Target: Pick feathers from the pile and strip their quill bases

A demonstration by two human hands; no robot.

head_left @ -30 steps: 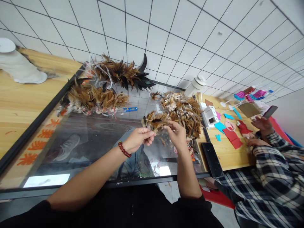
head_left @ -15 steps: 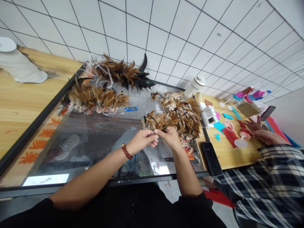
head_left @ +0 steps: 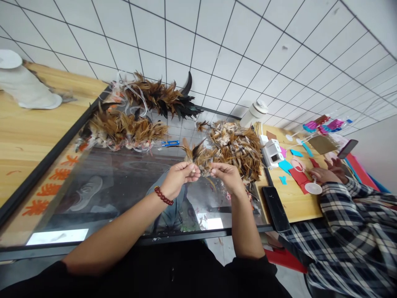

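Note:
Over the glass tabletop [head_left: 130, 182], my left hand [head_left: 181, 176] pinches the base of a bunch of brown feathers [head_left: 195, 153], whose tips fan out upward. My right hand [head_left: 228, 176] is closed in a pinch at the bunch's right side, on its feathers. Just beyond my right hand lies a large pile of brown and cream feathers [head_left: 237, 149]. Blue thread snips [head_left: 170, 143] lie to the left of the bunch. Rows of brown feathers [head_left: 127, 128] with pale, pinkish bases lie at the left, and darker feathers [head_left: 167, 95] lie behind them.
A black phone [head_left: 275, 209] rests by the right edge, near a white power adapter [head_left: 273, 153]. Behind the pile stands a white bottle [head_left: 254, 112]. At the right, a person in a plaid sleeve [head_left: 341, 203] handles a white disc [head_left: 313, 188]. A white roll [head_left: 27, 82] lies far left.
My hands have moved slightly apart, and the feather bunch now stands up between them, spread out. The neighbouring person's hands have drawn together around the white disc.

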